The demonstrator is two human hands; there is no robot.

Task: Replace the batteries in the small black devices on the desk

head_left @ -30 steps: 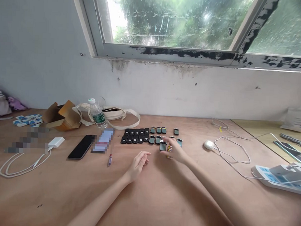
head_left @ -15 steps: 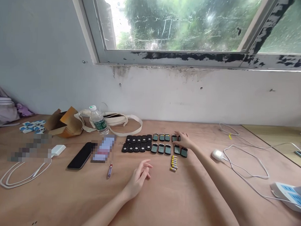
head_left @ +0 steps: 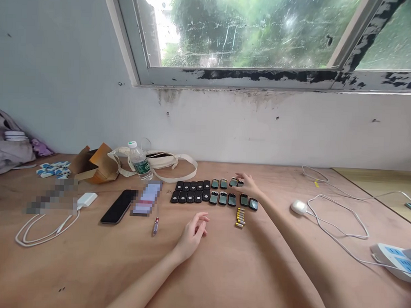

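Note:
My right hand [head_left: 247, 186] reaches to the back row of small black devices with grey screens. Its thumb and fingers close around a tilted screened device [head_left: 233, 182], and another partly shows under the fingers. In front of it lie more screened devices, among them one at the right end [head_left: 253, 203]. My left hand [head_left: 192, 232] rests on the table nearer to me, its fingers loosely bent and apart, holding nothing. Several small yellow-and-silver batteries [head_left: 240, 217] lie in a column between the hands. Two rows of black oval-cornered pieces [head_left: 190, 197] sit left of the screened devices.
A screwdriver [head_left: 155, 226], a black phone [head_left: 119, 206] and a water bottle [head_left: 141, 162] stand or lie to the left. Behind are an open cardboard box [head_left: 97, 166] and a cream strap bag [head_left: 161, 160]. At right lie a white cable with a plug [head_left: 298, 206] and a power strip [head_left: 395, 259].
My right hand has shifted slightly left along the back row, and the screened device at its fingertips is now tilted. My left hand stays put. The view has moved a little.

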